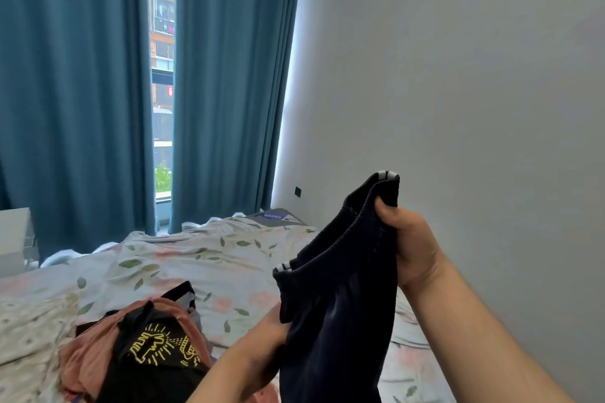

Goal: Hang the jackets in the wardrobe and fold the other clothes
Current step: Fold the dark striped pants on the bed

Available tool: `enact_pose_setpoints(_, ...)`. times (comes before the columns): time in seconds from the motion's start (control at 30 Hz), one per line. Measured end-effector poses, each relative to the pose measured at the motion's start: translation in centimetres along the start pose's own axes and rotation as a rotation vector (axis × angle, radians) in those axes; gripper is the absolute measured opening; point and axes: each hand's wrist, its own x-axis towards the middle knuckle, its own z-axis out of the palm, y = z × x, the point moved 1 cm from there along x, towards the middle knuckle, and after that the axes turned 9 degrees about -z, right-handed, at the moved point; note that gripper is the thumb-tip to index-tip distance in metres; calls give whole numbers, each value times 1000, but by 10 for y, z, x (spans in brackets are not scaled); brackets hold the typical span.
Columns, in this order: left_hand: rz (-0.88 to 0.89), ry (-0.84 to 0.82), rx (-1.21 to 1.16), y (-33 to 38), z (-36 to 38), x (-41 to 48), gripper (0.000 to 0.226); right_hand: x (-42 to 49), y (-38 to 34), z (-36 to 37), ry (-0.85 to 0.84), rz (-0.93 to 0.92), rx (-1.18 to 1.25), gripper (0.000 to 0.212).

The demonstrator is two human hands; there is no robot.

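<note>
Currently the folding step is in hand. The dark garment (334,304) hangs in the air above the near side of the bed (229,255), not yet folded. The right hand (409,239) pinches its ribbed band at the top; the left hand (258,350) grasps a lower edge. A pile of clothes (147,347) lies on the bed. Judgement: the next move calls for laying the garment flat on the bed, edges matched.

No legible lettering: the black T-shirt (154,366) bears only a yellow line drawing, and the mattress label (273,215) is too blurred to read.
</note>
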Motion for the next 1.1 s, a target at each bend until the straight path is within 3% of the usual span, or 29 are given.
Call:
enact_pose_setpoints(0.07,-9,-110,-205,13,13,7,47,-8,-8,-5,36,8,-9,47)
enact_pose_setpoints(0.17,63,-216,-395,27,3,-1,58,-22,-26,-19,153,18,-82,44)
enact_pose_setpoints(0.3,110,-118,-457,69,-30,-11,70,-36,-44,-48,533,41,-283,36)
enact_pose_setpoints(0.37,111,-50,-408,97,-34,-16,58,-39,-48,-57,702,20,-315,34)
enact_pose_setpoints(0.47,186,178,-395,138,-18,-16,32,-39,-47,-51,787,21,-215,27)
enact_pose_setpoints(0.57,302,382,-388,163,18,-21,35,-30,-38,-27,734,-15,-145,26)
enact_pose_setpoints(0.67,519,415,-21,168,62,-38,52,-17,-24,4,561,-43,-223,28)
enact_pose_setpoints(0.73,604,360,125,167,80,-49,34,-13,-21,19,481,-81,-303,27)
enact_pose_setpoints(0.83,598,128,30,172,82,-61,28,-13,-22,24,406,-154,-326,29)
enact_pose_setpoints(0.93,589,-41,-38,176,74,-70,35,-13,-21,26,362,-227,-359,34)
enact_pose_setpoints(1.1,607,-129,118,181,74,-77,72,-14,-22,29,296,-365,-360,45)
